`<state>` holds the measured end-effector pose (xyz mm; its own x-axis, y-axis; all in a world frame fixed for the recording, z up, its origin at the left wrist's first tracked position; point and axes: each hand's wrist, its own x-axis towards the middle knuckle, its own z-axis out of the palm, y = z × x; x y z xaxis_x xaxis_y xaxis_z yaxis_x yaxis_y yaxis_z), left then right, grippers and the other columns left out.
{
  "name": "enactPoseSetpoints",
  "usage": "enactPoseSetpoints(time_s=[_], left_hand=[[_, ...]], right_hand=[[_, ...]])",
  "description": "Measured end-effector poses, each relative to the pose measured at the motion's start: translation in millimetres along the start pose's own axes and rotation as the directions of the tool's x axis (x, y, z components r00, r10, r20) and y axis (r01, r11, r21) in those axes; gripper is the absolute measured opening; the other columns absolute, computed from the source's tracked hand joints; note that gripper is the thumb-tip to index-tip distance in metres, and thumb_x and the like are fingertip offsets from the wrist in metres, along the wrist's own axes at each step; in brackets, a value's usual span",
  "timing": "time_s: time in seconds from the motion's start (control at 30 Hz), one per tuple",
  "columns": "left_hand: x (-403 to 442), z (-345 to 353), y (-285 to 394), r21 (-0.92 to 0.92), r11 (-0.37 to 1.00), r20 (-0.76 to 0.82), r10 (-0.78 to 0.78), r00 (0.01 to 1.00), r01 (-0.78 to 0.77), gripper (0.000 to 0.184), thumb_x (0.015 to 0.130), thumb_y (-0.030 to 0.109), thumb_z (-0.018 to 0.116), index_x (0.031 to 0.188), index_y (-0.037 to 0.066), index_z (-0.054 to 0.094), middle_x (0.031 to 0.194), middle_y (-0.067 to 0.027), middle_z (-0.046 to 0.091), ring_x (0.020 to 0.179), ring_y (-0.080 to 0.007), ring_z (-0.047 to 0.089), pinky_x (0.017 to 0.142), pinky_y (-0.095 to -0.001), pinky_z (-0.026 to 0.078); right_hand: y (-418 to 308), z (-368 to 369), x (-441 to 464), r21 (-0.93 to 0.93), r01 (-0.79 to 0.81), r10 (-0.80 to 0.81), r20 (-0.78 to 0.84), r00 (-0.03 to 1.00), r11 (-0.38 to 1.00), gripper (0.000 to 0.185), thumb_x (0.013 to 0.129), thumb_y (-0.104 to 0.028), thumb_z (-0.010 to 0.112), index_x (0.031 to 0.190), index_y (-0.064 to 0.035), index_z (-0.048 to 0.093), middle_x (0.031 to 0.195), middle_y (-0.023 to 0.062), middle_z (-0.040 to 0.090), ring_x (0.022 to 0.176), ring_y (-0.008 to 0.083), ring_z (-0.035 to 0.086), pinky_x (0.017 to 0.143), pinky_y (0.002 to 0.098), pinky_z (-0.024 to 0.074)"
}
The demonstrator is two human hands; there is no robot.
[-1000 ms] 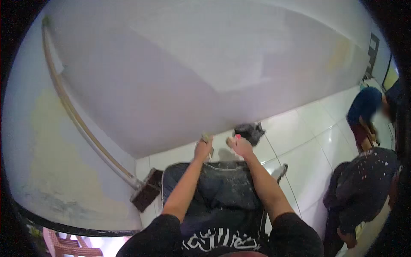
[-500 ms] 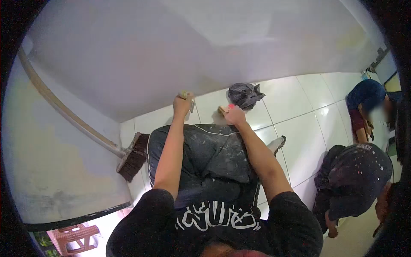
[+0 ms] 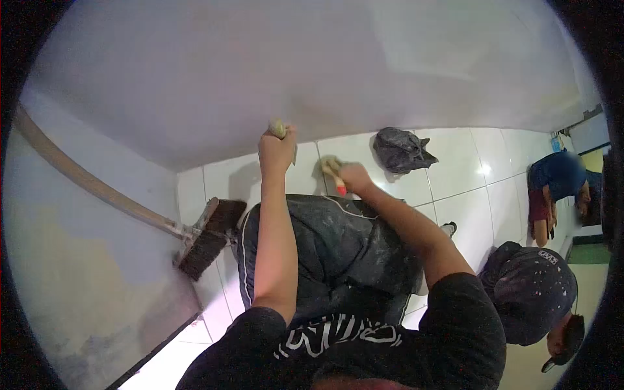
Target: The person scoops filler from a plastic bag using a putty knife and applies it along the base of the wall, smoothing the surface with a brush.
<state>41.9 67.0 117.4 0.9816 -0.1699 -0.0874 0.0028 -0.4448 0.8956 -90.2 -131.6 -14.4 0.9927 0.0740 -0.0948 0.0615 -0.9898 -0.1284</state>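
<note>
My left hand [image 3: 277,153] is closed around a putty knife [image 3: 277,128], close to the foot of the wall. The knife's rounded, yellowish handle end sticks up above the fist, and a bit of thin blade shows beside the fingers. Over the floor tiles my right hand [image 3: 355,178] grips a small tan tool with a red end [image 3: 333,172]; its exact kind is unclear. To the right of that hand a crumpled black plastic bag [image 3: 402,151] lies on the tiles. My knees, in dusty dark trousers [image 3: 338,247], are just below both hands.
A broom [image 3: 211,237] leans on the left wall, bristles beside my knee. The grey wall [image 3: 260,65] rises ahead above white floor tiles [image 3: 455,156]. On the right are a nearby person in a paint-spotted dark shirt [image 3: 536,292] and another person in blue [image 3: 556,175] beyond.
My right hand has turned, so the tan tool's red end now points down towards my knee. My left hand is slightly higher against the wall. The view has shifted, and the red stool is out of sight.
</note>
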Motion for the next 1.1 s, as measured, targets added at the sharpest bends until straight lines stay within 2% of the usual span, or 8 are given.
enactPoseSetpoints(time_s=[0.13, 0.23, 0.33, 0.43, 0.47, 0.67, 0.9, 1.1], left_hand=[[9.7, 2.9, -11.8, -0.069, 0.996, 0.028, -0.051, 0.998, 0.053, 0.040, 0.084, 0.040, 0.069, 0.099, 0.003, 0.070, 0.096, -0.0217, 0.070, 0.094, -0.0391, 0.066, 0.083, -0.0458, 0.051], [6.1, -4.7, -1.8, -0.046, 0.995, 0.071, -0.080, 0.994, 0.084, 0.043, 0.084, 0.042, 0.069, 0.100, 0.002, 0.069, 0.097, -0.0227, 0.070, 0.096, -0.0407, 0.066, 0.084, -0.0466, 0.050], [13.8, 2.3, -14.8, -0.092, 0.992, 0.058, -0.083, 0.995, 0.088, 0.045, 0.085, 0.044, 0.067, 0.098, 0.001, 0.068, 0.095, -0.0221, 0.070, 0.094, -0.0408, 0.065, 0.083, -0.0470, 0.050], [6.7, -5.4, 2.7, -0.071, 0.985, 0.116, -0.150, 0.982, 0.159, 0.046, 0.085, 0.046, 0.065, 0.095, 0.001, 0.067, 0.092, -0.0211, 0.070, 0.092, -0.0407, 0.066, 0.082, -0.0468, 0.050], [4.8, -5.5, 5.2, -0.052, 0.982, 0.135, -0.174, 0.975, 0.182, 0.046, 0.085, 0.046, 0.065, 0.094, 0.001, 0.067, 0.092, -0.0211, 0.070, 0.092, -0.0407, 0.066, 0.082, -0.0467, 0.050], [2.8, -0.4, 5.1, -0.001, 0.991, 0.122, -0.132, 0.984, 0.133, 0.051, 0.086, 0.050, 0.062, 0.099, 0.001, 0.067, 0.097, -0.0229, 0.069, 0.098, -0.0412, 0.065, 0.086, -0.0467, 0.050], [-6.1, 5.1, 14.0, 0.086, 0.984, 0.172, -0.170, 0.970, 0.157, 0.061, 0.089, 0.058, 0.054, 0.111, 0.002, 0.066, 0.110, -0.0243, 0.067, 0.106, -0.0430, 0.061, 0.091, -0.0480, 0.048], [-1.2, 17.6, 11.0, 0.051, 0.988, 0.231, -0.155, 0.961, 0.147, 0.062, 0.088, 0.059, 0.054, 0.111, 0.002, 0.066, 0.109, -0.0241, 0.067, 0.107, -0.0427, 0.061, 0.091, -0.0480, 0.048]], right_hand=[[10.9, -17.7, 45.0, -0.025, -0.293, 0.292, -0.044, 0.955, 0.956, 0.055, 0.080, -0.017, 0.062, 0.132, -0.0054, 0.048, 0.097, 0.0168, 0.067, 0.072, 0.0308, 0.068, 0.062, 0.0412, 0.0526], [-29.5, -20.5, 38.1, -0.072, -0.056, 0.054, -0.029, 0.998, 0.996, 0.034, 0.089, -0.022, 0.058, 0.118, -0.0069, 0.053, 0.101, 0.0179, 0.068, 0.085, 0.0319, 0.070, 0.068, 0.0442, 0.0556], [-46.6, 17.0, 22.7, -0.080, 0.199, -0.215, -0.362, 0.907, 0.977, 0.034, 0.091, -0.016, 0.053, 0.123, -0.0053, 0.049, 0.091, 0.0154, 0.068, 0.072, 0.0329, 0.069, 0.063, 0.0445, 0.0547], [-17.3, 20.3, 26.4, -0.065, -0.141, 0.138, -0.042, 0.989, 0.988, 0.054, 0.083, -0.014, 0.059, 0.135, -0.0063, 0.046, 0.110, 0.0226, 0.065, 0.077, 0.0326, 0.069, 0.066, 0.0409, 0.0556], [-8.1, 14.4, 23.5, -0.047, -0.272, 0.271, -0.035, 0.962, 0.961, 0.048, 0.085, -0.017, 0.058, 0.131, -0.0087, 0.050, 0.092, 0.0186, 0.069, 0.075, 0.0333, 0.068, 0.063, 0.0432, 0.0539], [35.8, 1.9, 28.0, 0.062, -0.536, 0.536, -0.205, 0.819, 0.842, 0.039, 0.088, -0.027, 0.059, 0.125, -0.0127, 0.056, 0.079, 0.0173, 0.068, 0.073, 0.0370, 0.067, 0.064, 0.0490, 0.0517], [44.7, 10.3, 32.7, 0.260, -0.638, 0.689, -0.317, 0.652, 0.724, 0.038, 0.091, -0.026, 0.057, 0.128, -0.0164, 0.055, 0.102, 0.0129, 0.069, 0.081, 0.0325, 0.070, 0.068, 0.0455, 0.0542], [28.5, 57.5, 40.6, -0.231, -0.158, 0.023, -0.497, 0.867, 0.960, 0.041, 0.089, -0.018, 0.056, 0.123, 0.0035, 0.053, 0.120, 0.0235, 0.060, 0.095, 0.0346, 0.067, 0.073, 0.0444, 0.0564]])
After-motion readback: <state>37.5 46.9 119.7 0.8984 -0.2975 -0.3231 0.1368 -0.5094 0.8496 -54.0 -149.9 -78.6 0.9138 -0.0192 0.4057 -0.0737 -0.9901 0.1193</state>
